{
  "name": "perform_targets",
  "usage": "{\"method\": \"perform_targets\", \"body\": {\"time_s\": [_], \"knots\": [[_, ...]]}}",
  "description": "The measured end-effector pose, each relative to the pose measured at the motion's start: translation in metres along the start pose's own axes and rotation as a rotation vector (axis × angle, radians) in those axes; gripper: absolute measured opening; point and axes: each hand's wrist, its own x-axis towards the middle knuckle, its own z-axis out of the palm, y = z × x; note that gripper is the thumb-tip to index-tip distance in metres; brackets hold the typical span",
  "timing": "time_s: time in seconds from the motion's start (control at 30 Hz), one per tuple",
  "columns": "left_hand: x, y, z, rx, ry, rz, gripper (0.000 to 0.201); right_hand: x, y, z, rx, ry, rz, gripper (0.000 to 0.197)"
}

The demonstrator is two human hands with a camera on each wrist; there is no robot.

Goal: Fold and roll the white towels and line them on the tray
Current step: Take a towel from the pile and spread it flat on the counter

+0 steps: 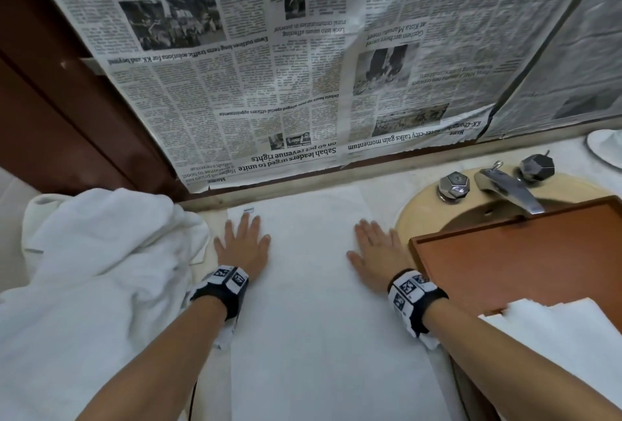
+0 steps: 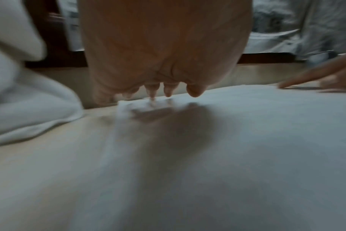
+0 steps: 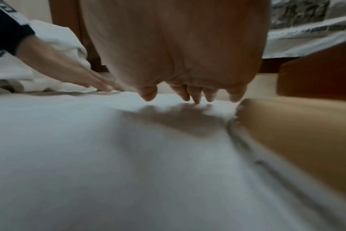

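Newspaper-covered wall (image 1: 235, 60) backs the tabletop (image 1: 208, 218), where one flat towel (image 1: 313, 286) lies under two flat, fingers-straight hands, left hand (image 1: 243, 245) and right hand (image 1: 377, 254), beside one crumpled towel heap (image 1: 94, 252), one tray (image 1: 521, 262), and a frame-cut folded towel (image 1: 565, 329).

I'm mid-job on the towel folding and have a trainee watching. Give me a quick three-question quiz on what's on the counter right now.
1. True or false: both hands lie flat on the spread white towel.
2. Where does the wooden tray sit? A) on the heap of towels B) over the sink C) against the brown door
3. Fill in: the crumpled towel heap lies beside the person's ____ hand.

Key
1. True: left hand and right hand rest with fingers straight.
2. B: it sits over the sink, below the tap.
3. left
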Motion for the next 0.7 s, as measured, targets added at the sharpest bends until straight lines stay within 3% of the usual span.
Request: {"method": "perform_targets", "body": {"time_s": [0.1,0.17,0.33,0.5,0.63,0.7], "knots": [[-0.008,0.037,0.01,0.039,-0.016,0.22,0.056,0.009,-0.015,0.004,0.016,-0.047,-0.074,0.066],[-0.009,0.063,0.014,0.069,-0.049,0.293,0.055,0.027,-0.021,-0.003,0.003,-0.028,-0.085,0.065],[0.004,0.09,0.018,0.05,-0.107,0.254,0.053,0.065,-0.01,-0.021,0.04,-0.028,-0.072,0.064],[0.018,0.071,0.008,0.005,-0.096,0.129,0.055,0.063,0.007,-0.042,0.136,0.036,0.154,0.068],[0.023,0.085,0.002,-0.014,0.035,0.208,0.053,0.013,-0.005,-0.045,0.187,0.081,0.203,0.035],[0.027,0.11,0.001,-0.08,0.015,0.283,0.049,-0.014,-0.01,-0.039,0.184,0.071,0.245,0.025]]}}
